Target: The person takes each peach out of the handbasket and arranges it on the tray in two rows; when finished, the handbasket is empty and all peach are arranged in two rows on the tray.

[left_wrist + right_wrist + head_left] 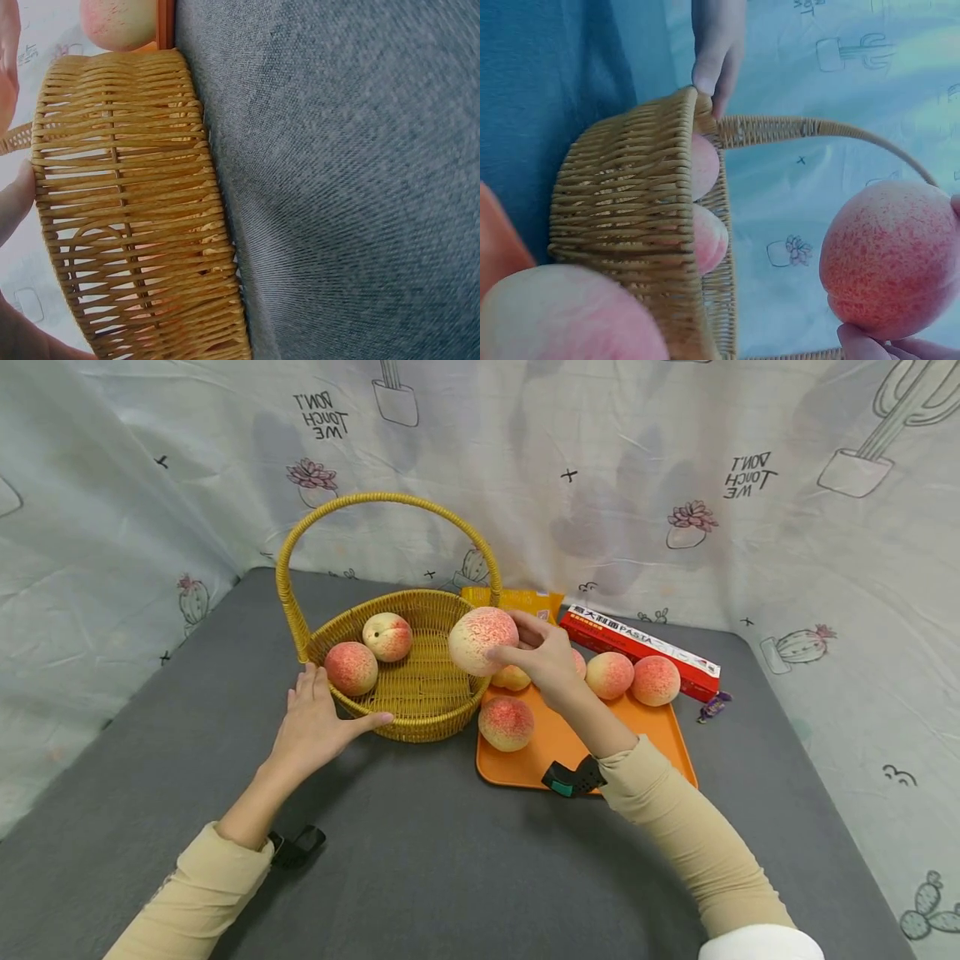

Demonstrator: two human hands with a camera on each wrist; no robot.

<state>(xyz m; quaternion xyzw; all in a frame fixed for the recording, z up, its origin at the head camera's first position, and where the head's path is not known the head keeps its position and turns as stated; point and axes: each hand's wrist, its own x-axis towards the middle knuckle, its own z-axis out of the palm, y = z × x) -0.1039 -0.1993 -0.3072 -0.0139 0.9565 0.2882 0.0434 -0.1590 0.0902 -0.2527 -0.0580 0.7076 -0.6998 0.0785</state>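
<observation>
2 peaches (369, 653) lie in the basket (420, 714), left of the tray (555, 752).

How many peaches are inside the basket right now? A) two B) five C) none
A: two peaches lie in the basket, while the right hand holds a third peach above its rim and the left hand steadies the basket's side.

both arms wear long beige sleeves that end at the wrists. just behind the left hand (315, 727), a black strap (296, 847) shows under the cuff. just behind the right hand (547, 660), a black wrist mount with a teal-green part (572, 779) sits at the cuff. both hands are bare.
</observation>
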